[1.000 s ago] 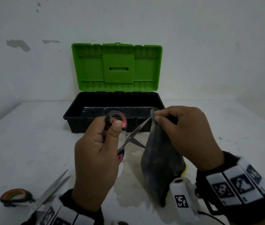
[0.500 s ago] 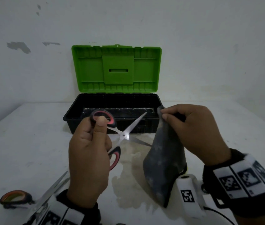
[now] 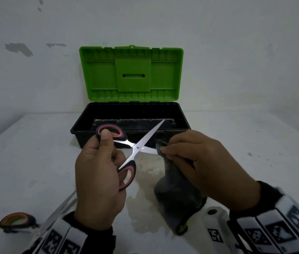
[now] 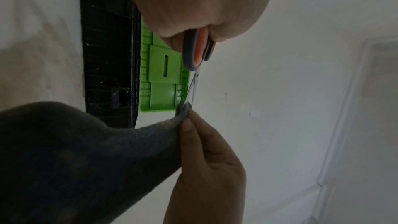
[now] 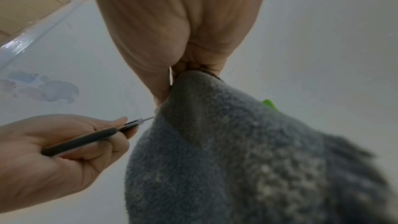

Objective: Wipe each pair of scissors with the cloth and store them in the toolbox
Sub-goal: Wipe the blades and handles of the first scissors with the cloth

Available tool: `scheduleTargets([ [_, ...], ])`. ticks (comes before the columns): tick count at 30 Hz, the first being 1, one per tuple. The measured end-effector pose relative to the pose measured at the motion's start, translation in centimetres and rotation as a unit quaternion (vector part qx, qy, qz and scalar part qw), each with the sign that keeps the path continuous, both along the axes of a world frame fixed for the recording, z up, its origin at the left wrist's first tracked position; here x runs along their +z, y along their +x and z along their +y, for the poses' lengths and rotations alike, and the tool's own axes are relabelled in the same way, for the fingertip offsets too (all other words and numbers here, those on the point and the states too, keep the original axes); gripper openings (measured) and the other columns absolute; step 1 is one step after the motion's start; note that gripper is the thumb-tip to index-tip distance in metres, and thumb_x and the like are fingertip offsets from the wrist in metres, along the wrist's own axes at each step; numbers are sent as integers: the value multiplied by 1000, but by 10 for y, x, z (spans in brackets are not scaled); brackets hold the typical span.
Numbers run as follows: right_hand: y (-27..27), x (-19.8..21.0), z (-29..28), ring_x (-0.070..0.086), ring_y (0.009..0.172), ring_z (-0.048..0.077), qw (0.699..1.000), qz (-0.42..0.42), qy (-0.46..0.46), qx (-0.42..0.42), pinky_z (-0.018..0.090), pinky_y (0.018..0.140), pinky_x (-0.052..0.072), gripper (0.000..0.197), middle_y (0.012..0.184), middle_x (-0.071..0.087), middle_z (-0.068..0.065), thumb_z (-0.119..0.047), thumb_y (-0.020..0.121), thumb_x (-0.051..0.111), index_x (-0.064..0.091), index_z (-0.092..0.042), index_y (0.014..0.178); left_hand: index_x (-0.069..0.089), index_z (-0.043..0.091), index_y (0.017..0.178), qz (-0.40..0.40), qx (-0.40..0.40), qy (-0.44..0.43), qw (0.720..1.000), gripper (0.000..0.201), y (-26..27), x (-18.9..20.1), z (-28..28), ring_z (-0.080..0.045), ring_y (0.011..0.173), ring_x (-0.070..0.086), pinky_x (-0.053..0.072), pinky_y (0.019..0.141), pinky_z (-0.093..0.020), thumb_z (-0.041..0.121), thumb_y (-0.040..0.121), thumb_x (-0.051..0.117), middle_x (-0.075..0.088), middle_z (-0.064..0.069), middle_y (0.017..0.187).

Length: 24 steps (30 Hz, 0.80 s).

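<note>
Holding the scissors point(image 3: 136, 147) up over the counter point(image 3: 26, 162), the left hand point(image 3: 99, 180) is raised with its back to the head camera, thumb up on the top handle loop and the fingers point(image 5: 103, 142) curled round the lower loop. So that hand's closed tight on the handles. Blades are spread wide open in an X: one points up and right toward the toolbox point(image 3: 82, 129), the other runs right, into the cloth point(image 3: 178, 195).

The right hand point(image 3: 200, 165) comes in from the right, wrist higher than the knuckles, thumb and fingertips pinched together on a fold of the cloth. That fold is wrapped round the lower blade, partway out from the pivot. The rest of the cloth hangs down from the pinch in a dark grey bunch, and its bottom edge looks to be resting on the counter, though I can't say for sure. In the left wrist view the pinch sits right at the blade with the cloth trailing off to the side.

Toolbox sits behind both hands, against the wall, black tub with the green lid point(image 3: 131, 74) standing open. I can't make out what's inside.

Second scissors point(image 3: 16, 220) lie on the counter at the near left, half hidden by the left wrist, well apart from the pair being held.
</note>
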State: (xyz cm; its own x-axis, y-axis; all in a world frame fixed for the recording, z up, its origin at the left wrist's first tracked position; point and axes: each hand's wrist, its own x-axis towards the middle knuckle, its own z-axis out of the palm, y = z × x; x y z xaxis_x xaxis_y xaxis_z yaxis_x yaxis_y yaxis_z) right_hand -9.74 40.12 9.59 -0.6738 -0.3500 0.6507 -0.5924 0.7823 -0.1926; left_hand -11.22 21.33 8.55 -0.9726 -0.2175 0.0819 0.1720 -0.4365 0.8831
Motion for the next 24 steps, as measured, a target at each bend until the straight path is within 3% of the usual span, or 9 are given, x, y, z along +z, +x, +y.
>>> scheduleTargets([
  [6, 2, -1, -6, 64, 88, 18, 1000, 16, -6, -10, 26, 78, 49, 30, 96, 72, 2, -24, 91, 51, 77, -12, 100, 52, 20, 66, 22, -4, -23, 999, 37, 1, 1, 6, -9, 47, 19, 19, 39, -16, 30, 101, 46, 23, 6, 53],
  [14, 3, -14, 27, 61, 85, 11, 999, -24, 33, -3, 24, 76, 50, 23, 94, 71, 0, -24, 91, 58, 77, -12, 98, 61, 5, 93, 13, 21, -23, 999, 30, -1, -4, 1, -11, 49, 16, 15, 42, -19, 30, 101, 47, 22, 6, 53],
  [17, 2, -10, 33, 63, 85, 11, 999, -25, 33, -27, 21, 80, 49, 19, 93, 72, -1, -18, 86, 63, 77, -14, 97, 62, 6, 93, 22, 29, -45, 998, 30, -4, -7, 1, -11, 47, 18, 17, 42, -20, 31, 101, 47, 23, 6, 52],
  [20, 3, 1, 23, 62, 89, 10, 999, -4, -17, -32, 16, 85, 46, 23, 96, 72, -2, -23, 89, 58, 77, -15, 100, 63, 11, 91, 19, 31, -69, 997, 28, -3, -11, 4, -12, 47, 19, 17, 44, -23, 32, 100, 47, 25, 4, 52],
  [24, 4, 2, -16, 64, 86, 16, 1000, -3, -1, 23, 29, 76, 54, 18, 94, 72, 2, -16, 88, 64, 77, -12, 100, 64, 18, 84, 1, 27, -56, 998, 30, 2, -9, 12, -11, 48, 20, 18, 44, -23, 33, 101, 45, 25, 4, 54],
])
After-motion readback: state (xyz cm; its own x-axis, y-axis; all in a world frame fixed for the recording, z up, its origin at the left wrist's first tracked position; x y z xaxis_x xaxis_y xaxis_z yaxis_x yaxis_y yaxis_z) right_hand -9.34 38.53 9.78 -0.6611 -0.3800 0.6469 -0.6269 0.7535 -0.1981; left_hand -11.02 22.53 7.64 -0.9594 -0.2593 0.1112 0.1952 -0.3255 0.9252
